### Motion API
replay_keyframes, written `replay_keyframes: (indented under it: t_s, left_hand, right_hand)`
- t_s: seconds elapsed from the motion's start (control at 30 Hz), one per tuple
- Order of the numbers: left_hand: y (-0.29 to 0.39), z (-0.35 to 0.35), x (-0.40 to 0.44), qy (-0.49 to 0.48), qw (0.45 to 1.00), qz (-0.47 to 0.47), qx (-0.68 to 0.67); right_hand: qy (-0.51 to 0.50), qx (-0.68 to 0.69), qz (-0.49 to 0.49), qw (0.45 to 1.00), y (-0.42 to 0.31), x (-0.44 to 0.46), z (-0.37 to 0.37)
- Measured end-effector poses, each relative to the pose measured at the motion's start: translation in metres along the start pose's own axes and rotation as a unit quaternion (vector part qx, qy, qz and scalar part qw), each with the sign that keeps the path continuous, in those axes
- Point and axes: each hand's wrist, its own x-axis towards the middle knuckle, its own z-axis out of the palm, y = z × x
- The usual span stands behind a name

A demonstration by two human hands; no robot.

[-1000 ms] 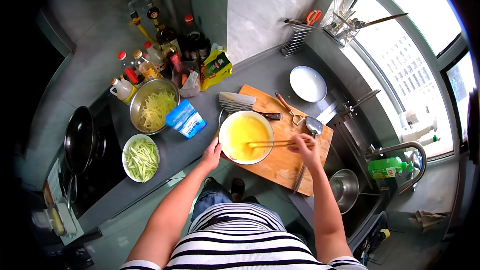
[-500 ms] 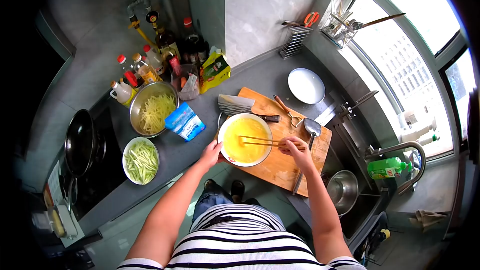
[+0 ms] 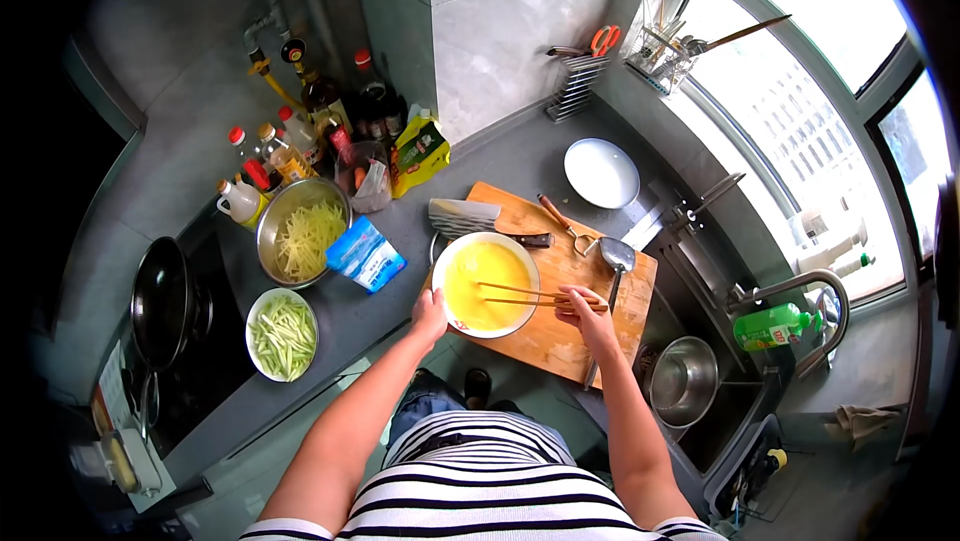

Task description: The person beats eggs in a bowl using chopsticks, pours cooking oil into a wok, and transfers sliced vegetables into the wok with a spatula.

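A white bowl of yellow beaten egg is over the near left part of the wooden cutting board. My left hand grips the bowl's left rim, its fingers partly hidden beneath. In my right hand is a pair of chopsticks, their tips dipped in the egg. Behind the bowl lies a cleaver with a dark handle. A peeler and a metal ladle rest on the board to the right.
Left of the board stand a blue-and-white packet, a steel bowl of pale shreds and a bowl of green strips. A wok sits on the stove. Behind is a white plate; at right, a sink holds a steel pot.
The view has shifted slightly, so the counter items appear a little further left. My left hand still holds the bowl and my right hand still has the chopsticks in the egg.
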Motion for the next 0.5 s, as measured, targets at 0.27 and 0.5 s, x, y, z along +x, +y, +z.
replay_keyframes:
  t_s: [0.27,0.5]
  left_hand:
    - [0.001,-0.001,0.005,0.001,0.989,0.026,-0.147]
    - [0.023,-0.026,-0.003,-0.063,0.955,0.107,-0.271]
  right_hand:
    - [0.007,-0.009,0.007,1.0,-0.013,-0.011,-0.001]
    - [0.018,0.027,-0.069,0.997,-0.048,-0.009,-0.011]
